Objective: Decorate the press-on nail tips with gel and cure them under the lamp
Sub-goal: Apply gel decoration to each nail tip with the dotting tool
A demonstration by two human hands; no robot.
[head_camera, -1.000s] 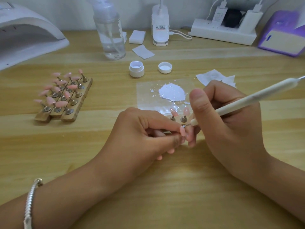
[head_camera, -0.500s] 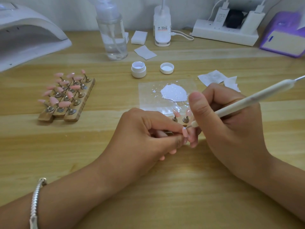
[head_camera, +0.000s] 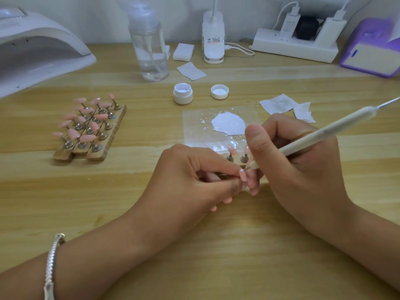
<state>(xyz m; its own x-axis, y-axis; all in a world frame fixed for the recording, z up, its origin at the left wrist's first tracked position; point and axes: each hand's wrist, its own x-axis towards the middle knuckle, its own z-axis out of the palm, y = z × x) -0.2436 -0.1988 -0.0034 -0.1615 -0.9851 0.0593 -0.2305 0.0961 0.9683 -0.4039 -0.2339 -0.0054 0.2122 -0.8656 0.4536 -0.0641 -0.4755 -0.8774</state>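
My left hand [head_camera: 194, 176] pinches a pink nail tip [head_camera: 243, 175] on its stand at the table's middle. My right hand [head_camera: 303, 167] grips a white dotting pen [head_camera: 320, 135], and the pen's fine point touches the top of that tip. Just behind my fingers, a small wooden holder [head_camera: 237, 159] carries two more pink tips on metal pegs. White gel [head_camera: 228, 126] is spread on a clear palette sheet [head_camera: 194, 126] behind them. To the left, wooden racks [head_camera: 104, 146] hold several pink nail tips. The white curing lamp [head_camera: 36, 48] stands at the far left.
An open white gel jar [head_camera: 183, 93] and its lid [head_camera: 219, 91] sit behind the palette. A clear pump bottle [head_camera: 149, 40], white pads [head_camera: 183, 51], a white device [head_camera: 213, 37], a power strip [head_camera: 294, 46] and a purple box [head_camera: 372, 53] line the back. Paper wipes [head_camera: 281, 103] lie on the right.
Both hands stay in place on the nail tip; the pen point has shifted only slightly on the tip. The view has drifted a little.
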